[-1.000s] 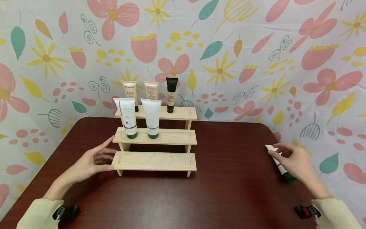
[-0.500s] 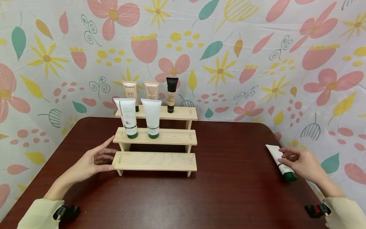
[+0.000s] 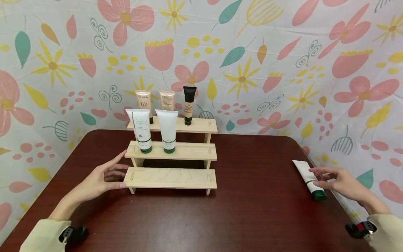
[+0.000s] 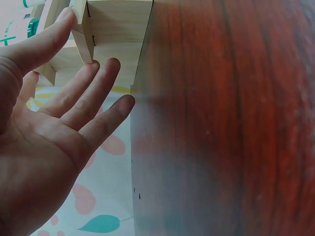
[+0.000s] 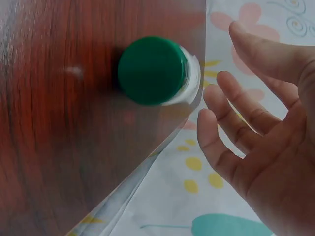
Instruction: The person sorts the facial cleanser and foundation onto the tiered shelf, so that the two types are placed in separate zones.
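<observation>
A three-tier wooden display stand (image 3: 171, 178) is on the table, and my left hand (image 3: 96, 182) touches its left end. In the left wrist view, the left hand's (image 4: 54, 132) thumb and fingers are spread against the wood. A white squeeze tube (image 3: 303, 171) with a green cap lies flat near the table's right edge. My right hand (image 3: 344, 185) hovers beside it with loosely bent fingers and holds nothing. The right wrist view shows the tube's green cap (image 5: 151, 71) end-on, apart from the right hand (image 5: 270, 132).
Two white tubes, one with printed text (image 3: 143, 127) and one plainer (image 3: 168, 129), stand on the middle tier. Behind them, a BB cream tube (image 3: 144, 99), a beige tube (image 3: 167, 100) and a black-topped tube (image 3: 189, 105) stand on the top tier. A floral cloth (image 3: 252, 80) hangs behind the table.
My right hand has let go of the white tube and drawn back to the right, leaving it lying on the table. The left hand stays at the stand.
</observation>
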Tool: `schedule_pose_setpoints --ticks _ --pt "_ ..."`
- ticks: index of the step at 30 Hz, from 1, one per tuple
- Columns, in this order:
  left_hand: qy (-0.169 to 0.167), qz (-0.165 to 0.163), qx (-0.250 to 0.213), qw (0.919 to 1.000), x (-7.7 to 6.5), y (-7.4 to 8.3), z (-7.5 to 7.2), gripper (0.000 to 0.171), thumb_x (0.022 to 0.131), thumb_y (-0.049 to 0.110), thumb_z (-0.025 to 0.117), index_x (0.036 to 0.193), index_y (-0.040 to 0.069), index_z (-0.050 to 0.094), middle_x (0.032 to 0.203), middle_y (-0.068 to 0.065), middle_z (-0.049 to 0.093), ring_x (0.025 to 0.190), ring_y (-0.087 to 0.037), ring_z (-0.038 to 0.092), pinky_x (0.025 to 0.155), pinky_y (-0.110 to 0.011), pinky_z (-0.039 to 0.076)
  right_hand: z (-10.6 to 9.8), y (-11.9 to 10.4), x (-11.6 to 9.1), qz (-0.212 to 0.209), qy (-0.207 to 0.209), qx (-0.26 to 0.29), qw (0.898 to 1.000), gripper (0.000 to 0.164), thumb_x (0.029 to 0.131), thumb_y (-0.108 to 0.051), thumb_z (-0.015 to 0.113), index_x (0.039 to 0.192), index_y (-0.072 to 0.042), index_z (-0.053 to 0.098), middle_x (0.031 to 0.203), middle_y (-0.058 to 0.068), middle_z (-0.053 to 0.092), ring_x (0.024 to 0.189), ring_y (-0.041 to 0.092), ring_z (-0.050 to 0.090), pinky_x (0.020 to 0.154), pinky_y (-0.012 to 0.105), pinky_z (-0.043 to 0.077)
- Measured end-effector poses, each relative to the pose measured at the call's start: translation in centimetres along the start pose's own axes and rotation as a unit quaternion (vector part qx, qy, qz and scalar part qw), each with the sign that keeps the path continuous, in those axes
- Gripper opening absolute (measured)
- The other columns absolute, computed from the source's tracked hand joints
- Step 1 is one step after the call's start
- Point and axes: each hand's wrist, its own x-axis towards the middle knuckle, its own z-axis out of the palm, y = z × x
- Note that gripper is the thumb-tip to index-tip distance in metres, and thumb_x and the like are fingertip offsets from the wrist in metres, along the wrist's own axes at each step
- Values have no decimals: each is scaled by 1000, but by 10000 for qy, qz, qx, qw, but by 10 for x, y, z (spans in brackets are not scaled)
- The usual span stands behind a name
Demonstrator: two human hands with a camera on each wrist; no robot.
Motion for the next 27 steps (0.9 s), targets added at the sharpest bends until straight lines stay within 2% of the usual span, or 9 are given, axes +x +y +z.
schedule_pose_setpoints --ticks 7,15,18,22,27 --pt "10 134 -62 9999 0 2 0 104 88 3 86 170 15 24 131 -26 65 106 -18 71 89 -29 57 -3 8 4 51 -487 197 9986 40 100 -8 74 137 5 66 120 -10 71 93 10 66 69 32 59" --pt "5 64 -30 10000 0 1 1 104 88 4 86 170 16 23 131 -25 65 107 -19 71 89 -30 57 -1 12 12 382 -555 -158 9976 51 96 -16 80 139 5 63 128 16 68 89 12 65 69 29 55" --pt "12 56 -26 10000 0 1 1 103 88 5 86 170 16 23 131 -25 65 107 -19 71 89 -29 57 1 13 13 444 -594 -147 9971 53 96 -17 80 140 6 62 131 21 65 87 14 66 70 28 53" --pt "24 95 -23 9999 0 1 1 103 88 4 86 170 16 24 131 -25 65 107 -20 71 89 -29 57 3 11 14 548 -527 40 9971 51 95 -12 80 138 7 62 128 21 64 88 13 67 70 31 57" --pt "22 104 -6 9999 0 0 0 104 88 4 86 170 16 23 132 -24 65 107 -20 71 89 -29 57 6 5 16 549 -750 252 9954 53 96 -12 79 141 8 58 123 20 67 95 11 67 73 33 59"
